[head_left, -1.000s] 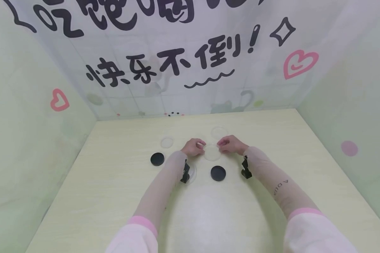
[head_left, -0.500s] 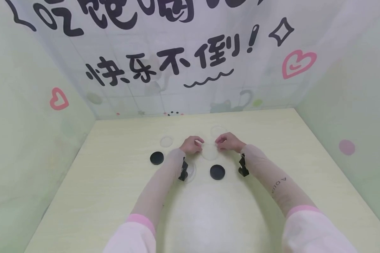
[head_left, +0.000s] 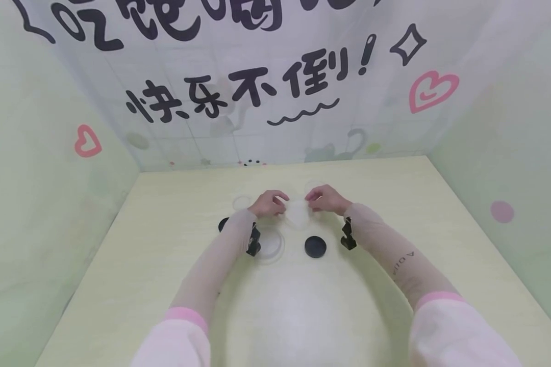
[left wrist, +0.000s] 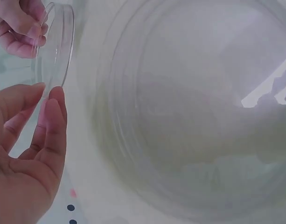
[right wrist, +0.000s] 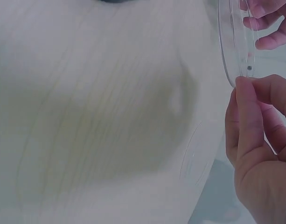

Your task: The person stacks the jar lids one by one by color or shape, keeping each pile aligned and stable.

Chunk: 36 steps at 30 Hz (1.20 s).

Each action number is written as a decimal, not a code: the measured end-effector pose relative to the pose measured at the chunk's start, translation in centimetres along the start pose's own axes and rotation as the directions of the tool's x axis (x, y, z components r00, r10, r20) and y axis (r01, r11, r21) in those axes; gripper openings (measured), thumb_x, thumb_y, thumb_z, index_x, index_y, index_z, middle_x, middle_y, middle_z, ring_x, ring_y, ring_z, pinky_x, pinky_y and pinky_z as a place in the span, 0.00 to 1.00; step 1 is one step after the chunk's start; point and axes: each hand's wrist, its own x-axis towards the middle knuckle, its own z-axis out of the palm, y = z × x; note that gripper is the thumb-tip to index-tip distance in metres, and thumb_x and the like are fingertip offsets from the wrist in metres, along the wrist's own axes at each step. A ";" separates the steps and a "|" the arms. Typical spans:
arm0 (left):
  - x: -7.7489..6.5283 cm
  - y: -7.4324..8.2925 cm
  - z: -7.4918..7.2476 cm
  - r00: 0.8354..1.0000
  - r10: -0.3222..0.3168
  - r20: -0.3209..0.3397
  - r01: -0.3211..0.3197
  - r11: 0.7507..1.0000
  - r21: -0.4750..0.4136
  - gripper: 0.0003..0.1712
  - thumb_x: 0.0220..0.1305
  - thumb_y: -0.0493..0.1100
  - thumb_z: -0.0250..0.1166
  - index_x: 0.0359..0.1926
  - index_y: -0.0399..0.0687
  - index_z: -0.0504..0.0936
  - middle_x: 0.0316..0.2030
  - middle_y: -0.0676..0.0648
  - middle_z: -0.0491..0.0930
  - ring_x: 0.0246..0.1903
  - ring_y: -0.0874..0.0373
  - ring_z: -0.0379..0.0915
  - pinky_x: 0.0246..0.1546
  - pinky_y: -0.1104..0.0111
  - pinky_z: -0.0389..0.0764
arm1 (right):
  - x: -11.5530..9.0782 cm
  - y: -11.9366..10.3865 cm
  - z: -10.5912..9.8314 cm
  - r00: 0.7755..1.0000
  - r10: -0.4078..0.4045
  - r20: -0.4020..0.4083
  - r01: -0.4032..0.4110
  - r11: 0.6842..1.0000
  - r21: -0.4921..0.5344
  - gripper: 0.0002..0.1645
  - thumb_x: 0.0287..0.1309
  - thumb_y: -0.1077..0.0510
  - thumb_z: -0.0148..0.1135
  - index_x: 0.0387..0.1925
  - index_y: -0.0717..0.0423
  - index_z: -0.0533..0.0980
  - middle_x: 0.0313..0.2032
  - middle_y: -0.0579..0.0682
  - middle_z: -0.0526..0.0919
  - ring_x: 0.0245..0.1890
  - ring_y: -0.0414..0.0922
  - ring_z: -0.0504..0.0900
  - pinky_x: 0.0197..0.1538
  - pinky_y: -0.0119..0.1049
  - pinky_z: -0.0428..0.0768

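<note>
- And there was the dish, up between both hands over the middle of the table, tipped nearly edge-on to the wrist views!
- The left hand had it by one side, thumb and fingertips pinching the rim.
- The right hand matched it opposite — thumb and fingers nipping the other side of that same rim.
- Traffic all around! The black disc lay flat on the near side, apart from both hands.
- The big ring, clear and flat, sat left of that disc, and the left camera covered its left edge.
- Over on the left, the other black disc peeked out, the left sleeve cutting off much of it.
- The small ring lay just beside the left hand, pale against the wood, the sleeve running close by its near edge.
- Behind the right hand came the back ring, partly hidden by it and faint — its full outline couldn't be made out.
- The right camera hung under the right sleeve, well to the right of the black disc.
- And the wall, lettered in black, closed off the table's far edge.
</note>
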 end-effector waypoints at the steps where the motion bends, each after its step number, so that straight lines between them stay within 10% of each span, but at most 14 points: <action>1: -0.1 -0.1 -0.3 1.000 0.006 0.000 -0.006 1.000 -0.004 0.19 0.55 0.31 0.58 0.50 0.35 0.72 0.35 0.39 0.77 0.33 0.49 0.75 0.34 0.65 0.78 | 0.0 -0.2 0.1 1.000 -0.005 0.002 0.005 1.000 0.006 0.14 0.50 0.72 0.56 0.41 0.74 0.72 0.31 0.55 0.75 0.27 0.40 0.75 0.37 0.34 0.79; 36: -4.6 -3.0 -4.3 0.997 -0.026 0.078 0.027 1.000 -0.010 0.17 0.56 0.31 0.58 0.48 0.34 0.72 0.33 0.40 0.75 0.27 0.55 0.78 0.31 0.61 0.79 | 0.5 -3.3 5.3 0.993 -0.026 0.118 0.027 1.000 -0.001 0.13 0.50 0.70 0.57 0.40 0.70 0.74 0.33 0.56 0.77 0.31 0.44 0.76 0.37 0.34 0.79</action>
